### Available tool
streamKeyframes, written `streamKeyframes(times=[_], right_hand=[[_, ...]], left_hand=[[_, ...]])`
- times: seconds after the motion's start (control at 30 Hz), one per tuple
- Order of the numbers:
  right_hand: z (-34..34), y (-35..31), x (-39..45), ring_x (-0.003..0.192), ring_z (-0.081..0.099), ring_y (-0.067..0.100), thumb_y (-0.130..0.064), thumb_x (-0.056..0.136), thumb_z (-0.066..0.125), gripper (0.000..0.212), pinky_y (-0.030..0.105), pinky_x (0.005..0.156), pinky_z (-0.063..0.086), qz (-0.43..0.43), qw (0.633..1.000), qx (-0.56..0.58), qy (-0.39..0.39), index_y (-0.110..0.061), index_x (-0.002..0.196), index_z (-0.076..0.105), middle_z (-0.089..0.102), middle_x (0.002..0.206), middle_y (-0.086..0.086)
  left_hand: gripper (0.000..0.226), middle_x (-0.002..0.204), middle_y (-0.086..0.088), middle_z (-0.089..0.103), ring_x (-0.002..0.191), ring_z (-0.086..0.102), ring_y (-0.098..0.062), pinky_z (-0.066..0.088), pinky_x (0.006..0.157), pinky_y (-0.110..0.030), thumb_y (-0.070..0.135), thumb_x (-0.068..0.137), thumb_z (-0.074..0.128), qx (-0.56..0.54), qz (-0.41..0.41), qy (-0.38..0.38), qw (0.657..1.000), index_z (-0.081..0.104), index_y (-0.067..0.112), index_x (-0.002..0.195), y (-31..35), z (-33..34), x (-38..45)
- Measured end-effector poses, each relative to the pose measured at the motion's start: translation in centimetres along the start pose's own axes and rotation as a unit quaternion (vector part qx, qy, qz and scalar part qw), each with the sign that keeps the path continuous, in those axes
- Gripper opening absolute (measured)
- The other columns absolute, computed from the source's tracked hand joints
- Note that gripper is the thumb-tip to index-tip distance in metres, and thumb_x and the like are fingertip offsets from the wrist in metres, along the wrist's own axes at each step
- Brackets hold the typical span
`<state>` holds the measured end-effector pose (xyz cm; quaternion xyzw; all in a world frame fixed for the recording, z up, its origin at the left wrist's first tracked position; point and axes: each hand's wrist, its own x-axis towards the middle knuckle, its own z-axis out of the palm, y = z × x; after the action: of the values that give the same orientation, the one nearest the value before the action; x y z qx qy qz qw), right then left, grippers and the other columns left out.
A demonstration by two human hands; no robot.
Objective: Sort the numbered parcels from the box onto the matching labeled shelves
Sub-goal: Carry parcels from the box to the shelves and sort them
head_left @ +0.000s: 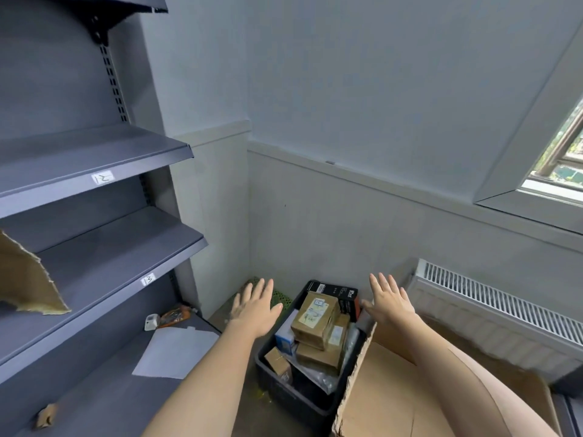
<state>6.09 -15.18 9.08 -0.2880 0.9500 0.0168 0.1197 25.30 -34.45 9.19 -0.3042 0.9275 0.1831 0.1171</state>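
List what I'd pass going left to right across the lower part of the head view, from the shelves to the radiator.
Torn cardboard piece → shelf label 13 → white sheet → left hand → top brown parcel in the dark box → right hand → radiator.

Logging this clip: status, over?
Left hand, right hand open, above crate. Top brown parcel untouched. Nothing blocking.
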Motion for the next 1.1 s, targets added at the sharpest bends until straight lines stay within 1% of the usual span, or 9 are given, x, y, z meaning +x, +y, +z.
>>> streamKeyframes(times=[0.23, 0.37, 0.47, 0.57, 0.67, 0.87, 1.0, 1.1], right_hand=[[3.1, 0.3, 4.9, 0.147, -0.006, 0.024, -0.044, 0.1, 0.032, 0.069, 0.041, 0.119, 0.006, 0.028, 0.998, 0.044, -0.044, -0.016, 0.153, -0.003, -0.004, 0.16, 0.006], [4.8, 0.7, 9.4, 0.147, -0.005, 0.024, -0.043, 0.099, 0.034, 0.07, 0.04, 0.119, 0.007, 0.069, 0.993, 0.052, -0.075, -0.017, 0.153, -0.002, -0.002, 0.16, 0.005], [5.7, 1.3, 13.2, 0.147, -0.003, 0.024, -0.044, 0.098, 0.034, 0.07, 0.041, 0.118, 0.009, 0.113, 0.988, 0.044, -0.095, -0.017, 0.153, 0.0, 0.002, 0.16, 0.004], [6.8, 1.1, 16.4, 0.148, -0.005, 0.024, -0.045, 0.099, 0.033, 0.071, 0.041, 0.118, 0.008, 0.151, 0.979, 0.05, -0.127, -0.017, 0.153, -0.002, 0.0, 0.16, 0.005], [8.6, -0.3, 18.9, 0.148, -0.005, 0.023, -0.045, 0.1, 0.031, 0.07, 0.041, 0.119, 0.006, 0.169, 0.97, 0.074, -0.158, -0.016, 0.153, -0.004, -0.002, 0.16, 0.005], [13.8, -1.4, 21.6, 0.148, -0.005, 0.022, -0.045, 0.1, 0.031, 0.07, 0.038, 0.119, 0.006, 0.197, 0.952, 0.118, -0.203, -0.017, 0.152, -0.005, -0.003, 0.16, 0.003], [18.6, -0.9, 22.2, 0.148, -0.005, 0.022, -0.045, 0.1, 0.032, 0.07, 0.039, 0.118, 0.008, 0.22, 0.936, 0.151, -0.23, -0.018, 0.152, -0.005, -0.002, 0.16, 0.002], [23.4, -0.4, 22.7, 0.148, -0.005, 0.022, -0.044, 0.1, 0.034, 0.071, 0.039, 0.119, 0.008, 0.231, 0.918, 0.182, -0.265, -0.017, 0.152, -0.005, -0.001, 0.16, 0.002]], left_hand=[[0.062, 0.16, 0.001, -0.01, 0.147, -0.008, -0.022, 0.0, 0.119, -0.043, 0.044, 0.102, 0.021, 0.014, 0.016, -0.056, 0.998, -0.008, 0.022, 0.152, 0.3, 1.2, 7.8], [0.062, 0.16, 0.001, -0.01, 0.147, -0.008, -0.023, 0.0, 0.118, -0.043, 0.043, 0.102, 0.021, 0.027, 0.043, -0.096, 0.994, -0.007, 0.021, 0.153, 0.5, 1.1, 14.9], [0.062, 0.16, 0.001, -0.01, 0.147, -0.007, -0.021, 0.001, 0.118, -0.042, 0.044, 0.102, 0.02, 0.014, 0.065, -0.113, 0.991, -0.008, 0.021, 0.152, 0.3, 0.8, 21.1], [0.063, 0.16, 0.001, -0.01, 0.147, -0.006, -0.021, 0.001, 0.119, -0.041, 0.044, 0.102, 0.02, -0.006, 0.07, -0.136, 0.988, -0.01, 0.022, 0.152, -0.8, 0.9, 26.2], [0.062, 0.16, 0.001, -0.01, 0.148, -0.006, -0.021, 0.002, 0.119, -0.041, 0.044, 0.102, 0.019, -0.002, 0.056, -0.167, 0.984, -0.011, 0.021, 0.152, -3.1, 1.8, 30.3], [0.062, 0.16, 0.002, -0.01, 0.148, -0.004, -0.019, 0.005, 0.119, -0.039, 0.044, 0.102, 0.017, 0.004, 0.041, -0.247, 0.968, -0.012, 0.02, 0.152, -5.6, 7.1, 34.9], [0.062, 0.16, 0.004, -0.01, 0.148, -0.003, -0.019, 0.007, 0.119, -0.039, 0.046, 0.102, 0.018, 0.037, 0.053, -0.296, 0.953, -0.011, 0.022, 0.152, -6.4, 12.5, 36.9], [0.063, 0.16, 0.005, -0.01, 0.148, -0.002, -0.018, 0.008, 0.119, -0.038, 0.047, 0.102, 0.018, 0.03, 0.04, -0.329, 0.943, -0.011, 0.022, 0.152, -7.0, 17.2, 37.9]])
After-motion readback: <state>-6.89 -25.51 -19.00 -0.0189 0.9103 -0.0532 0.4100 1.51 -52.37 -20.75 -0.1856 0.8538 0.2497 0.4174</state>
